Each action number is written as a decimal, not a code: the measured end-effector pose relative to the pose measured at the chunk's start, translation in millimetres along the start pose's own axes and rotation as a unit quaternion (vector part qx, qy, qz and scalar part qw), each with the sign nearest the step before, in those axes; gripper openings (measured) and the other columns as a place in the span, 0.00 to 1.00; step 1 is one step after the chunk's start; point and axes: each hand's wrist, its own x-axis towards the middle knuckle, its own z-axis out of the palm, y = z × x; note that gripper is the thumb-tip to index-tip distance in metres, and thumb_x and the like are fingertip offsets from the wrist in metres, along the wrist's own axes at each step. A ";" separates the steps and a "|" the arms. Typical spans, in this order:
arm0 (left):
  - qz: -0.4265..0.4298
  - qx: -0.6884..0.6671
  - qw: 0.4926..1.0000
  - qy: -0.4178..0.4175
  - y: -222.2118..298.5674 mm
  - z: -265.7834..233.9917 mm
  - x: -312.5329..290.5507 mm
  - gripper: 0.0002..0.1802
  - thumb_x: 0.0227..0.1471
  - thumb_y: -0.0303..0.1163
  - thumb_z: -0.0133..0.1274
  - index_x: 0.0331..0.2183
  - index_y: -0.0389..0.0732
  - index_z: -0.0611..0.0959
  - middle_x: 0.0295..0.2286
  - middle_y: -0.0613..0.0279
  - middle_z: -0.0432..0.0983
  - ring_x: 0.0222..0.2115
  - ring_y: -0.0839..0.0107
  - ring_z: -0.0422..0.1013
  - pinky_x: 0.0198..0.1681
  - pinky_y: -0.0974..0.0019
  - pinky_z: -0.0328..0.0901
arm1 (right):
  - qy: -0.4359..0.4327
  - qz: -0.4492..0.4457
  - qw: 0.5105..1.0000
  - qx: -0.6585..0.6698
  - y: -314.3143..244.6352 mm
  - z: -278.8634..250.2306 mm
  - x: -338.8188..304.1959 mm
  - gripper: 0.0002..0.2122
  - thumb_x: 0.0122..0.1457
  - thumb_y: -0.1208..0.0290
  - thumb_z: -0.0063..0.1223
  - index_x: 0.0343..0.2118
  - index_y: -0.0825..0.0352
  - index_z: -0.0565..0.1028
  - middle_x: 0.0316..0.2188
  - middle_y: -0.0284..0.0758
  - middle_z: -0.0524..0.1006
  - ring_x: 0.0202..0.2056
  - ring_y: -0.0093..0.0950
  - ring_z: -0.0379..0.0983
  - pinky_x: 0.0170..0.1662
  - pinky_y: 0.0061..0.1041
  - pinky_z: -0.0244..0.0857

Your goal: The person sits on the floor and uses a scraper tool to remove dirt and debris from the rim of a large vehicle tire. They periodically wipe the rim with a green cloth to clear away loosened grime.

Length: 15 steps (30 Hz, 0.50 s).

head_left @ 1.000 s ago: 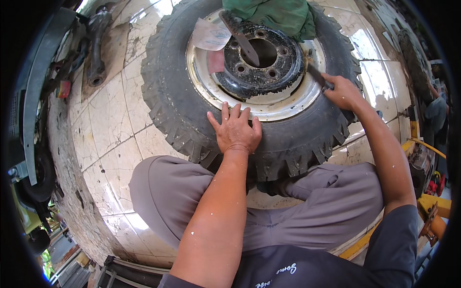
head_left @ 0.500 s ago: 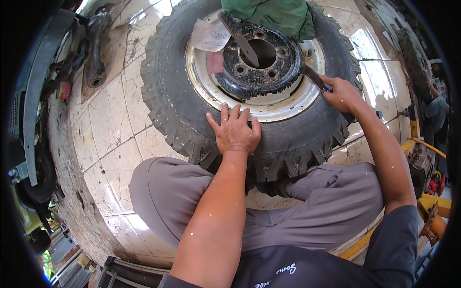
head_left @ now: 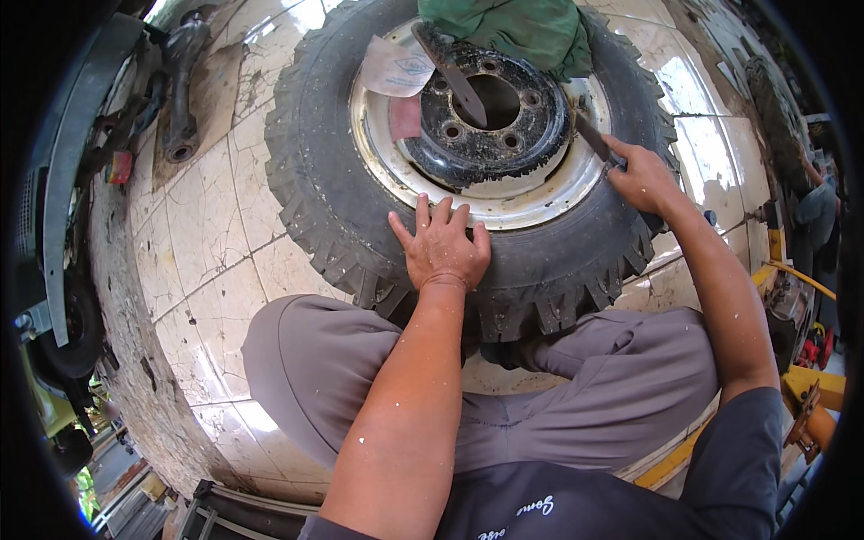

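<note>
A wheel lies flat before me, its chunky black tire around a worn silver-white rim with a black center. My left hand rests open on the tire's near sidewall, fingertips reaching the rim edge. Closed around a dark, flat-bladed scraper is my right hand; the blade touches or hovers just over the rim's right side. A dark tool with a bristly-looking end and a tapered end lies across the hub. Beside it sit a whitish printed sheet and a small reddish piece.
A green cloth drapes over the wheel's far side. Cracked cream tiles surround it. At the left stand metal parts on cardboard and a small red box. Yellow equipment is at the right.
The scraper and my right hand have shifted very slightly against the rim. My left hand keeps its place on the tire.
</note>
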 end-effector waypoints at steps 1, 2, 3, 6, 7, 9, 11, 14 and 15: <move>-0.003 -0.001 1.000 -0.001 -2.0 -0.5 -0.5 0.24 0.57 0.48 0.46 0.51 0.51 0.82 0.58 0.67 0.69 0.66 0.58 0.52 0.68 0.31 0.33 | 0.007 0.010 1.000 0.008 -5.3 -1.2 -0.7 0.30 0.53 0.68 0.51 0.63 0.55 0.69 0.48 0.51 0.79 0.52 0.48 0.74 0.57 0.42 0.66; 0.000 -0.005 1.000 -0.003 0.3 -1.9 0.4 0.24 0.57 0.48 0.46 0.51 0.51 0.82 0.58 0.67 0.69 0.66 0.58 0.52 0.68 0.31 0.33 | -0.008 0.000 1.000 0.006 0.6 -0.5 0.9 0.30 0.53 0.68 0.51 0.63 0.57 0.69 0.48 0.52 0.79 0.52 0.48 0.74 0.57 0.42 0.66; 0.004 -0.008 1.000 -0.004 2.4 -2.8 1.2 0.24 0.57 0.48 0.46 0.51 0.51 0.82 0.58 0.67 0.69 0.66 0.58 0.52 0.68 0.31 0.33 | -0.022 -0.010 1.000 0.004 9.8 2.3 4.6 0.30 0.53 0.68 0.51 0.63 0.58 0.69 0.48 0.52 0.79 0.52 0.48 0.74 0.57 0.42 0.66; 0.006 -0.001 1.000 -0.001 4.8 -2.1 0.9 0.24 0.58 0.48 0.46 0.51 0.53 0.83 0.59 0.66 0.70 0.66 0.58 0.54 0.68 0.32 0.34 | -0.002 -0.046 0.999 0.013 19.8 5.0 6.3 0.31 0.52 0.70 0.50 0.63 0.64 0.68 0.48 0.54 0.78 0.52 0.49 0.74 0.57 0.41 0.66; 0.005 -0.001 1.000 0.000 5.4 -2.2 0.6 0.24 0.58 0.48 0.46 0.51 0.53 0.83 0.59 0.66 0.70 0.66 0.58 0.54 0.68 0.32 0.33 | 0.015 -0.057 0.998 0.018 22.5 4.9 5.6 0.31 0.52 0.70 0.50 0.63 0.66 0.67 0.48 0.54 0.78 0.52 0.49 0.74 0.58 0.40 0.66; 0.013 0.001 1.000 0.003 6.3 -2.7 1.7 0.24 0.58 0.48 0.46 0.52 0.53 0.83 0.59 0.66 0.70 0.66 0.58 0.54 0.68 0.32 0.33 | -0.027 -0.032 0.997 0.072 19.7 2.4 5.1 0.31 0.51 0.72 0.49 0.62 0.69 0.67 0.49 0.56 0.77 0.53 0.49 0.74 0.58 0.40 0.66; 0.009 0.003 1.000 0.009 -0.9 1.5 1.1 0.23 0.57 0.48 0.47 0.51 0.53 0.83 0.58 0.66 0.70 0.66 0.58 0.55 0.68 0.31 0.33 | -0.110 0.020 0.981 0.160 4.0 -3.7 -0.2 0.30 0.50 0.73 0.49 0.60 0.73 0.68 0.51 0.60 0.75 0.55 0.50 0.72 0.58 0.39 0.65; 0.011 0.006 1.000 0.009 5.4 -0.8 1.1 0.23 0.57 0.48 0.47 0.51 0.53 0.83 0.58 0.66 0.71 0.66 0.58 0.55 0.68 0.31 0.33 | -0.039 -0.003 0.985 0.169 14.8 13.5 0.0 0.31 0.50 0.75 0.47 0.62 0.73 0.65 0.38 0.55 0.78 0.34 0.45 0.77 0.39 0.39 0.70; 0.009 0.008 1.000 0.007 6.9 -0.4 1.2 0.23 0.57 0.48 0.47 0.51 0.53 0.83 0.58 0.66 0.71 0.66 0.58 0.55 0.68 0.31 0.33 | -0.018 -0.013 0.986 0.166 18.2 16.6 1.6 0.30 0.51 0.75 0.47 0.61 0.74 0.65 0.37 0.55 0.78 0.34 0.45 0.77 0.39 0.39 0.70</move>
